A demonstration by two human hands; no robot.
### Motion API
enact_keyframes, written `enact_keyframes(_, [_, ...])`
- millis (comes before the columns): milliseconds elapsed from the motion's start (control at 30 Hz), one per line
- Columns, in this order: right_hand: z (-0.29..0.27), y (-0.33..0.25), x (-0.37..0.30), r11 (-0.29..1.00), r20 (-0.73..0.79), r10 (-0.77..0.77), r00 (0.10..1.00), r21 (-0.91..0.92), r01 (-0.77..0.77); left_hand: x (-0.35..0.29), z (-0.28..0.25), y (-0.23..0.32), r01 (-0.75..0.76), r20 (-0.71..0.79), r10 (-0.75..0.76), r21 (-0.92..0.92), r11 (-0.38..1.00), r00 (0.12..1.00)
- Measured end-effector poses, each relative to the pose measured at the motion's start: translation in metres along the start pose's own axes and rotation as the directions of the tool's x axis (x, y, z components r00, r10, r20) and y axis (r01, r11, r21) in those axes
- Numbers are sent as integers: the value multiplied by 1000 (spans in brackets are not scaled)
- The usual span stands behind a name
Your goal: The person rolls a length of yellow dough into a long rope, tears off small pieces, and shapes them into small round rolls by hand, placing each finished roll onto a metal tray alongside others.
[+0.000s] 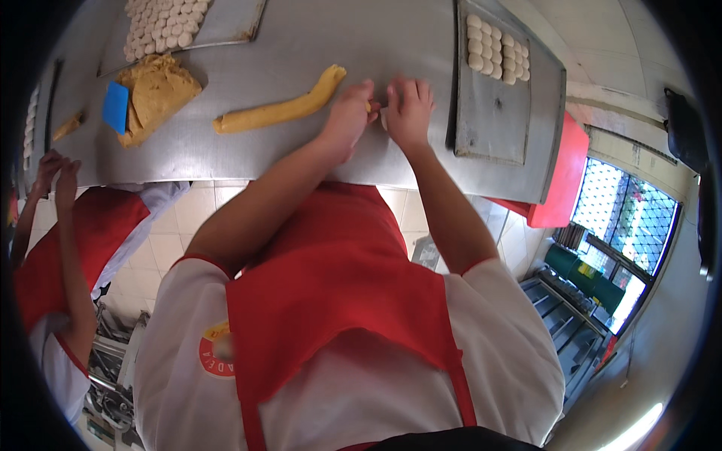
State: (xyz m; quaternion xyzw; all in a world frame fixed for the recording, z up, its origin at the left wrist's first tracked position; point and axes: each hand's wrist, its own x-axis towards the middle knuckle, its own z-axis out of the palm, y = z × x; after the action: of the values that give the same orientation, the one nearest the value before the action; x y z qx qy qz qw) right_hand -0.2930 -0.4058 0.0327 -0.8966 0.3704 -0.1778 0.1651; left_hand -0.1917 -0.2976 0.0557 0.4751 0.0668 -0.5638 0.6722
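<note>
My left hand [350, 116] is closed above the steel table, a small bit of yellow dough showing at its fingertips. Just to the right is my right hand [408, 113], fingers curled, with the edge of a pale dough piece [384, 119] at its inner side; the hand hides most of that piece. A long roll of yellow dough [278, 113] lies left of my hands, its far end bent upward. Farther left sits a big lump of the yellow dough [162, 94], with a blue scraper [116, 107] against its left side.
On the right, a metal tray [492, 128] holds rows of pale dough balls [496, 49]. Another tray [233, 30] at the back left bears many more. A co-worker's hands [59, 171] are at the left table edge, near a small dough strip [68, 126]. Something red [560, 180] stands beyond the right edge.
</note>
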Motion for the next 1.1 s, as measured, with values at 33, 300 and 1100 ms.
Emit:
enact_keyframes(33, [-19, -6, -7, 956, 80, 26, 996, 289, -48, 8, 2, 0, -26, 17, 26, 11, 1000, 1000])
enact_keyframes(300, [-38, 28, -48, 990, -29, -88, 996, 107, 91, 29, -3, -10, -549, 459, 313, 768, 330, 831])
enact_keyframes(1100, [-80, 83, -29, 599, 424, -142, 894, 756, -264, -47, 61, -37, -258, 115, 235, 560, 787, 965])
